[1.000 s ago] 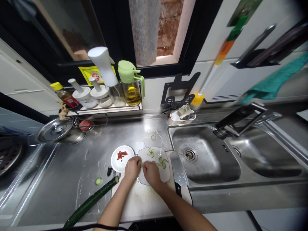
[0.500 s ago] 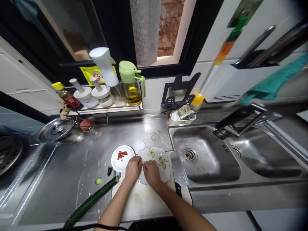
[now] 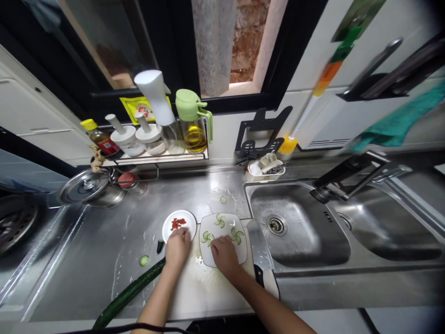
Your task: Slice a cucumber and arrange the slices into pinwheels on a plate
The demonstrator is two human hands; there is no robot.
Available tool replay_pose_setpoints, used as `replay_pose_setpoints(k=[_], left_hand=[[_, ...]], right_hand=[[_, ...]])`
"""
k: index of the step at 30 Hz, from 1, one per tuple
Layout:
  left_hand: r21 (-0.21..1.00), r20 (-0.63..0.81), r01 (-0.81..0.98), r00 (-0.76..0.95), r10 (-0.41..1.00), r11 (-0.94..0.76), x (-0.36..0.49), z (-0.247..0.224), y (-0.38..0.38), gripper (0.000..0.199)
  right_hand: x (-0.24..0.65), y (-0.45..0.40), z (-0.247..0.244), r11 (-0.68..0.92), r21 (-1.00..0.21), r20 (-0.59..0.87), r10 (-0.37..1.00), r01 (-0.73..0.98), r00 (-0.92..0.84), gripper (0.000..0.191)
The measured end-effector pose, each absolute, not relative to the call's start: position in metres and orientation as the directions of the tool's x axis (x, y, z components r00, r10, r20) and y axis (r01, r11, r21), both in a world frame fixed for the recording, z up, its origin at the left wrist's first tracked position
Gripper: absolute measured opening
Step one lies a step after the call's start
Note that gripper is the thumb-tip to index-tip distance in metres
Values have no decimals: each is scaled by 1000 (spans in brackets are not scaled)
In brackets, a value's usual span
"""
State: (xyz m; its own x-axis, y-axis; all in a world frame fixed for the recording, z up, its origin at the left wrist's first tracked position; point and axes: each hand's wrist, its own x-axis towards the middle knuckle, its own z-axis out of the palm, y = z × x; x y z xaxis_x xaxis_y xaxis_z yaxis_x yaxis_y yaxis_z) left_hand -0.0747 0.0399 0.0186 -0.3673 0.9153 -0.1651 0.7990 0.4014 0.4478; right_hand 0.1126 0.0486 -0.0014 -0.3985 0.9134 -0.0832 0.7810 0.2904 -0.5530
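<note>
My right hand (image 3: 225, 253) is curled closed over the right-lower part of a square white plate (image 3: 208, 257); what its fingers hold, if anything, is hidden. Thin green-edged cucumber slices lie on that plate in pinwheels: one at the back (image 3: 219, 220), one on the right (image 3: 238, 235) and one on the left (image 3: 207, 238). My left hand (image 3: 178, 249) is over the near edge of a round white plate (image 3: 167, 222) with small red pieces (image 3: 177, 223). Its fingers are blurred and mostly hidden. A long dark green cucumber (image 3: 130, 293) lies by my left wrist.
Under the plate lies a cutting board (image 3: 205, 297), with a wide-bladed knife (image 3: 260, 246) along its right side. A cucumber end (image 3: 160, 246) and a round slice (image 3: 144, 260) rest on the steel counter. The sink (image 3: 299, 222) is at right; bottles and jars line a shelf (image 3: 163, 158) behind.
My left hand has moved left from the square plate to the round one, uncovering the left pinwheel. My right hand has shifted slightly right and nearer, away from that pinwheel.
</note>
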Motion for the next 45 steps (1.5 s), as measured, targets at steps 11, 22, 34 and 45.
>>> replay_pose_setpoints(k=[11,22,34,45], left_hand=[[246,-196,807,-501,843,537,-111,1,33,30],[272,-197,800,-498,845,535,-106,7,36,28],[662,-195,654,-321,927,365,-32,11,28,24],[663,-231,636,-329,916,396,-18,6,34,24]], right_hand=[[118,41,-1,300,-572,-70,909,763,-410,19],[122,40,1,272,-567,-108,911,777,-398,18],[121,53,0,268,-586,-77,921,765,-381,17],[112,60,-6,311,-605,-44,906,733,-420,26]])
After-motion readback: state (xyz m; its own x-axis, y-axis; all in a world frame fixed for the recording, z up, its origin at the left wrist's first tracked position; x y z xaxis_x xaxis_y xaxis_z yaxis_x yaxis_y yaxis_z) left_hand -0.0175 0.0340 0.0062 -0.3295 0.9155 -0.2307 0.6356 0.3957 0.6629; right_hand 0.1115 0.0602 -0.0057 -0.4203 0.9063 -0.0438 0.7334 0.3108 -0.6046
